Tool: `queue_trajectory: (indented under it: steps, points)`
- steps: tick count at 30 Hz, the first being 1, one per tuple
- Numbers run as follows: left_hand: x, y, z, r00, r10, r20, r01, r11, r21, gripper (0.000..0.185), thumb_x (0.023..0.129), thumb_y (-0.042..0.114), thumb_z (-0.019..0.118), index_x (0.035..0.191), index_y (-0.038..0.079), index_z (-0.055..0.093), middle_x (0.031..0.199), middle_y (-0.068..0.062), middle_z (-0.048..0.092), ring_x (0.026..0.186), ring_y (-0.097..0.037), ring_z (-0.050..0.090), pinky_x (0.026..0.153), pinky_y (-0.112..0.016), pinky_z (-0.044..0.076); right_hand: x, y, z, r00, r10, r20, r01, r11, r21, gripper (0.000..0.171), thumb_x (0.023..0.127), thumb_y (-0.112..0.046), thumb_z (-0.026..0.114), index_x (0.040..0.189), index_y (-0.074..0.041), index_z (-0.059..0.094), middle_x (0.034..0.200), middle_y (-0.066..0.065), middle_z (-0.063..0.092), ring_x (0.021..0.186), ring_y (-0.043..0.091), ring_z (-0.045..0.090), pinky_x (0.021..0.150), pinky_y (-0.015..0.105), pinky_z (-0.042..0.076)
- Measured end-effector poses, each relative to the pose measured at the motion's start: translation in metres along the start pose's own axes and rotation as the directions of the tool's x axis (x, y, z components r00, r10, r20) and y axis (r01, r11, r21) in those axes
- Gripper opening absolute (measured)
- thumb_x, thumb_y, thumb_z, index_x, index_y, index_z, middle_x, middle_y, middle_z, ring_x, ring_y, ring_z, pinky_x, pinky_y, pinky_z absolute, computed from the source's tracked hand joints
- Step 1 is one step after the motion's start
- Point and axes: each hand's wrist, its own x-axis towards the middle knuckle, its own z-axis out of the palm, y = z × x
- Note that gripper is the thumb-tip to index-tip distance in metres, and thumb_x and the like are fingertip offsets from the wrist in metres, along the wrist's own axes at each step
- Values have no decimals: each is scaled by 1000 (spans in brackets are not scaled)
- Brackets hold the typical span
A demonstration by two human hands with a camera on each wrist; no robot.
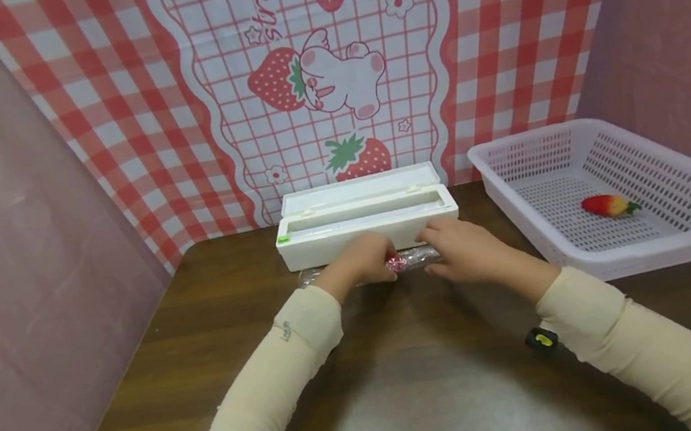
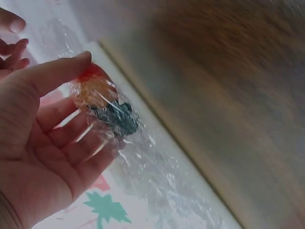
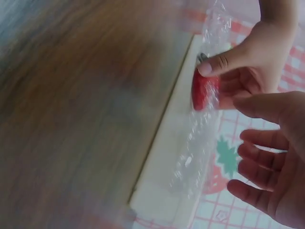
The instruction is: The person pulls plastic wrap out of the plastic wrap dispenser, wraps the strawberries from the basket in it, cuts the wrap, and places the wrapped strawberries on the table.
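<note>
Centre frame, the left hand point(image 1: 361, 261) pinches a small red strawberry wrapped in clear cling film point(image 2: 102, 102) between thumb and fingers point(image 2: 71, 143), just before the long white film dispenser box point(image 1: 366, 224). The film's long axis trails rightward toward the right hand point(image 1: 464, 251), fingers loosely spread, holding nothing.

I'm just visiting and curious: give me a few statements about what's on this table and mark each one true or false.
1. The left hand holds a strawberry wrapped in clear film. True.
2. The white basket holds three strawberries. False: only one strawberry lies in it.
3. The white dispenser box stands with its lid open. True.
4. The right hand grips the wrapped strawberry. False: its fingers are spread and relaxed beside the film, holding nothing.
5. The basket sits to the person's left. False: it sits on the right.
</note>
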Motion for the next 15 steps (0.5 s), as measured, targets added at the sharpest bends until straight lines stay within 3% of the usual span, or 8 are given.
queue_trajectory:
  steps: [5,9,15]
  points:
    - [-13,12,-12,996,-10,-91,14,999,36,29,78,30,82,95,9,73,77,4,63,70,-13,56,64,-27,48,5,-14,-5,999,-29,-45,24,992,-121,47,72,-23,85,107,1,65,93,11,56,85,28,56,70,42,50]
    - [-23,25,-22,983,-28,-179,37,998,49,27,78,32,80,93,11,73,77,3,64,69,-13,57,63,-28,49,8,-17,-2,994,-70,-78,51,973,-226,49,68,-25,87,102,3,65,90,12,53,83,30,53,67,42,50]
    - [-30,36,-24,956,-49,-288,74,994,78,24,80,36,78,88,13,73,77,1,64,68,-14,58,62,-30,50,10,-14,5,981,-46,-187,3,975,-223,28,73,-11,77,91,5,64,81,14,53,74,33,52,62,43,48]
